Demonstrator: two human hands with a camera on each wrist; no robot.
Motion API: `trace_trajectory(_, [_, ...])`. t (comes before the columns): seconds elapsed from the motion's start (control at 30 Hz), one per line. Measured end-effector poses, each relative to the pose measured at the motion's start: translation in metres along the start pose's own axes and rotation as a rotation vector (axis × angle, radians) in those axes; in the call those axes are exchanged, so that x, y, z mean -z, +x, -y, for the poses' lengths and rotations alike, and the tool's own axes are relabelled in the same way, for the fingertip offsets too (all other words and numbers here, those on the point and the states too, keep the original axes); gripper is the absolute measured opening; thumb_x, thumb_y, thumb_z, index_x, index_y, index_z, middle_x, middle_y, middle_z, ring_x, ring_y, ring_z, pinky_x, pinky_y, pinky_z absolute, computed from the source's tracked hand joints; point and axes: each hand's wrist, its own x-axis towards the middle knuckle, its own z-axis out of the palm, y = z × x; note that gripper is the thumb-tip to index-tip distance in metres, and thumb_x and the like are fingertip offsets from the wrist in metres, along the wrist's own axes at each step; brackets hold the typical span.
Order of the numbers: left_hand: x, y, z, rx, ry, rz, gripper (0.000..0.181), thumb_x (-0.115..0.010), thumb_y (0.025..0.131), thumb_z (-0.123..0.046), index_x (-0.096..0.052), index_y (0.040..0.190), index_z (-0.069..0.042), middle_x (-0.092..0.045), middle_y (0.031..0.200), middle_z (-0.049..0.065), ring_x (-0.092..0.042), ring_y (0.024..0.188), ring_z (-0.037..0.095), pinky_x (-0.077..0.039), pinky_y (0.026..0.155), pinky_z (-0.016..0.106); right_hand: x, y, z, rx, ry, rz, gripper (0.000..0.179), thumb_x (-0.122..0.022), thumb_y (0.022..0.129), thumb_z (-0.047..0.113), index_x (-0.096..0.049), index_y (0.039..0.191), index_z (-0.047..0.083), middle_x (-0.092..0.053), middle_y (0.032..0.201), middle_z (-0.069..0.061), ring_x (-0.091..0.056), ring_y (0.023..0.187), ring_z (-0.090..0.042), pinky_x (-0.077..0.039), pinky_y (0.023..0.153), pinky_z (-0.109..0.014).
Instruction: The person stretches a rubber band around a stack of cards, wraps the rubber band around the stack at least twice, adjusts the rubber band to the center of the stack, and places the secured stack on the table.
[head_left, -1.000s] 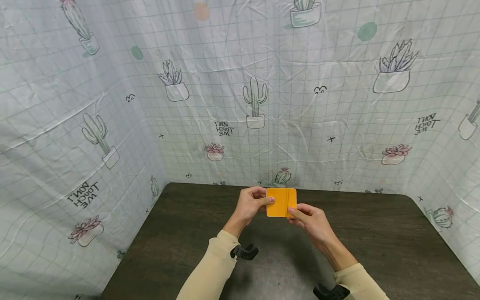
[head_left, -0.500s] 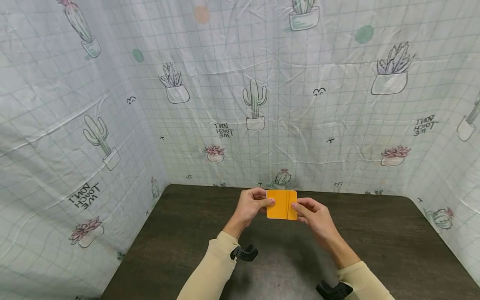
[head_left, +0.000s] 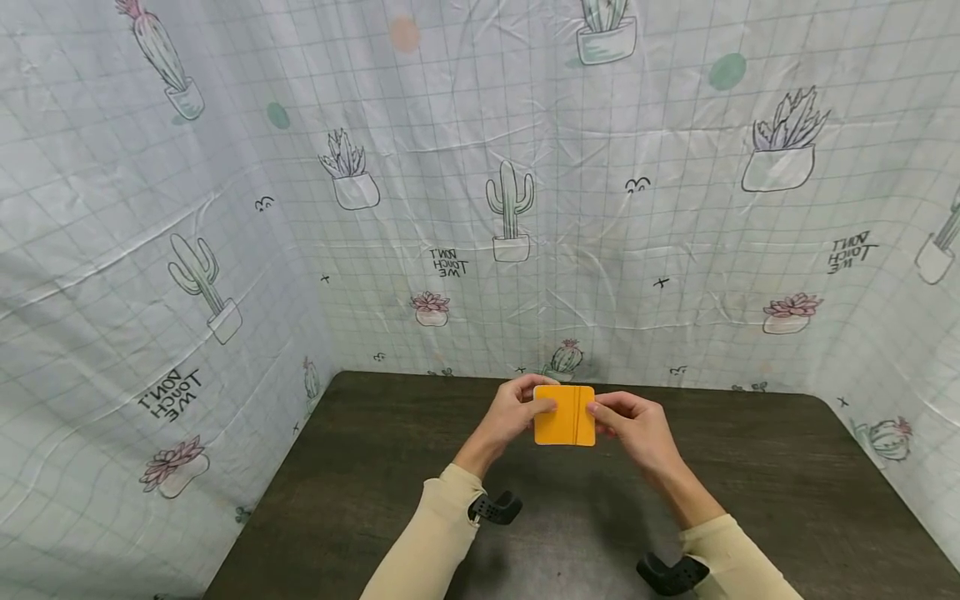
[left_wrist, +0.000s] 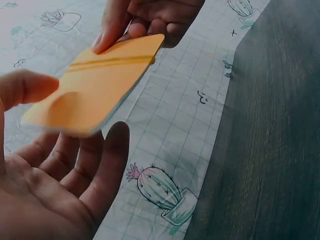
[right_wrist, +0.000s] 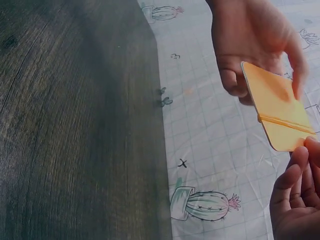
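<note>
A small square yellow-orange notebook (head_left: 564, 425) with an elastic band along its right side is held up over the table. My right hand (head_left: 643, 429) pinches its right edge, thumb on the cover and fingers behind. My left hand (head_left: 513, 412) surrounds the left side. In the left wrist view, the left thumb (left_wrist: 35, 89) is raised over the cover and casts a shadow on it, while the fingers (left_wrist: 92, 165) spread underneath, apparently apart from the notebook. The right wrist view shows the notebook (right_wrist: 275, 100) tilted between both hands, its back mostly hidden.
Below lies a dark wood table (head_left: 375, 483). A white grid cloth (head_left: 420, 183) printed with cacti hangs behind it and along both sides. Black straps with cameras (head_left: 495, 507) sit on both wrists over beige sleeves (head_left: 427, 542).
The right hand has shifted up along the notebook's right edge. My left hand has slid slightly right, its thumb farther over the cover. The notebook appears slightly lower in view.
</note>
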Motion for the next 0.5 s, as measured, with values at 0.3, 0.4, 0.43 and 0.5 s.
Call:
trace_trajectory(0.3, [-0.012, 0.006, -0.003, -0.038, 0.072, -0.021, 0.023, -0.073, 0.080, -0.035, -0.072, 0.098, -0.021, -0.066, 0.100, -0.002, -0.061, 0.084, 0.018, -0.053, 0.070, 0.034, -0.005, -0.001, 0.002, 0.037, -0.002, 0.042, 0.030, -0.066, 0.087, 0.024, -0.066, 0.100, -0.003, -0.062, 0.083, -0.018, -0.060, 0.066, -0.021, -0.054, 0.063, -0.031])
trace_trajectory(0.4, [-0.014, 0.008, -0.004, -0.026, 0.056, -0.029, 0.020, -0.074, 0.079, -0.036, -0.073, 0.093, -0.021, -0.067, 0.099, -0.002, -0.062, 0.081, 0.020, -0.054, 0.068, 0.035, -0.006, -0.001, 0.001, 0.041, -0.010, 0.043, 0.029, -0.066, 0.087, 0.025, -0.067, 0.098, -0.002, -0.062, 0.080, -0.017, -0.059, 0.065, -0.021, -0.054, 0.062, -0.032])
trace_trajectory(0.43, [-0.014, 0.008, -0.004, -0.020, 0.057, -0.033, 0.020, -0.074, 0.079, -0.036, -0.073, 0.092, -0.021, -0.067, 0.098, -0.001, -0.062, 0.080, 0.021, -0.054, 0.068, 0.035, -0.006, 0.000, 0.001, 0.042, -0.013, 0.045, 0.029, -0.066, 0.087, 0.025, -0.067, 0.098, -0.002, -0.062, 0.080, -0.018, -0.059, 0.065, -0.021, -0.054, 0.062, -0.033])
trace_trajectory(0.5, [-0.015, 0.009, -0.004, -0.009, 0.058, -0.042, 0.019, -0.073, 0.079, -0.037, -0.073, 0.089, -0.021, -0.067, 0.096, -0.001, -0.062, 0.078, 0.021, -0.054, 0.066, 0.036, -0.007, 0.000, 0.000, 0.044, -0.019, 0.048, 0.028, -0.066, 0.087, 0.025, -0.067, 0.097, -0.002, -0.061, 0.079, -0.018, -0.059, 0.065, -0.022, -0.053, 0.061, -0.033])
